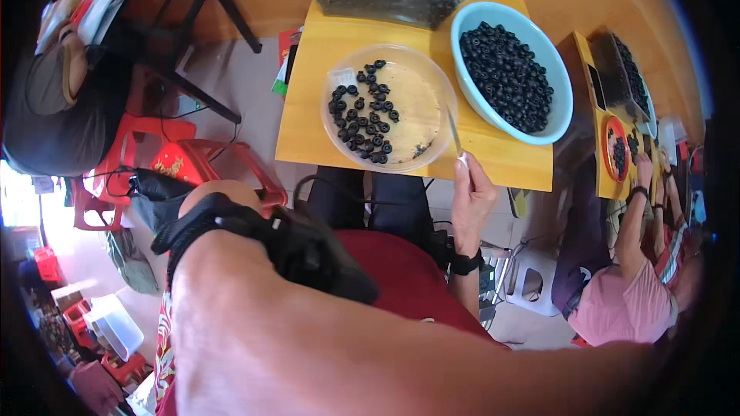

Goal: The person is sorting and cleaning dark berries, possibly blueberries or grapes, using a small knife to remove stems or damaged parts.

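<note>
Right hand [472, 200] gripping thin blade [454, 132] over clear bowl [432, 81] (dark rings inside), left hand [212, 212] grip unclear

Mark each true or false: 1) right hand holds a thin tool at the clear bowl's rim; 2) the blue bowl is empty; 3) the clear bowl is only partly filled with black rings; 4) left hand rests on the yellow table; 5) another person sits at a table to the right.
1) True: the right hand holds a thin tool at the rim of the clear bowl.
2) False: the blue bowl is full of black rings.
3) True: the rings cover only its left part.
4) False: the left hand is raised close to the camera, off the yellow table.
5) True: a person in pink sits there.
</note>
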`<state>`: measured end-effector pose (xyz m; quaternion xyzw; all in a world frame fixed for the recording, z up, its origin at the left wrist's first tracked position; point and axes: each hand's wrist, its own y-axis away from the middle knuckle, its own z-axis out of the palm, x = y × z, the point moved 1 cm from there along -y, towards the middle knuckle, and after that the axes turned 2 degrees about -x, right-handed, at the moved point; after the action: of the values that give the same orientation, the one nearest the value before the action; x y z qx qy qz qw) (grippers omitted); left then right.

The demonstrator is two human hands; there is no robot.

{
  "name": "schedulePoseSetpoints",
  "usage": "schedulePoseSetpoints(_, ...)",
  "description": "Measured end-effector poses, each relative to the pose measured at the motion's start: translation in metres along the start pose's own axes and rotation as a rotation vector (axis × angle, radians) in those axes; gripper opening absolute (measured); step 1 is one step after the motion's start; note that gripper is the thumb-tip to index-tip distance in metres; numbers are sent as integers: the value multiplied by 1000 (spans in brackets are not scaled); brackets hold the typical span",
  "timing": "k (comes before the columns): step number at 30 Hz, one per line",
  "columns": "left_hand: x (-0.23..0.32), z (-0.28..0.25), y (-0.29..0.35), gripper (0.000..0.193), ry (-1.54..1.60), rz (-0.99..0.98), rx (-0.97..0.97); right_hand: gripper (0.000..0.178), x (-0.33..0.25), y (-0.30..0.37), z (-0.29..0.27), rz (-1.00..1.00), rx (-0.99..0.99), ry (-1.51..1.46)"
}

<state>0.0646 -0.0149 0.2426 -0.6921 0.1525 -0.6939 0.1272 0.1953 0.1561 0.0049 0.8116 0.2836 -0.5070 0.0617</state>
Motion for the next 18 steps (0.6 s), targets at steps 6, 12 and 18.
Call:
schedulePoseSetpoints(6,12,21,29,27,2,7,-50,25,-12,5,-8,-1,-4,46)
schedulePoseSetpoints(12,12,22,31,26,-43,-5,-153,26,-5,19,-11,13,-7,67)
schedulePoseSetpoints(18,30,-13,28,26,60,-93,-111,25,-16,7,-13,31,-44,41)
